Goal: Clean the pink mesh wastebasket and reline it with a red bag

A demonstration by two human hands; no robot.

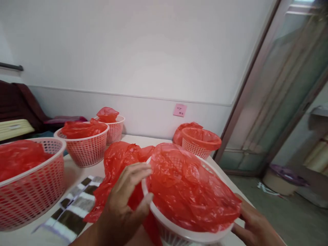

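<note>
While both hands are at the near white basket, the red plastic bag lies over its mouth, covering most of the opening and leaving rim showing along the front and upper right. The left hand is at the basket's left side, thumb and fingers set wide apart, their tips at the rim. The right hand is at the opposite side, by the bag's edge; its fingertips are partly hidden, so I cannot tell whether they grip. This basket sits near the right edge of the desk, beyond which the floor gives open room toward the glass door. Left of the basket, touching distance from the left hand, a loose red bag spreads beside a checked cloth, and three more baskets with red plastic crowd the left side. Behind, a lined basket stands near the far right corner, while a strip of desk shows along the wall.
</note>
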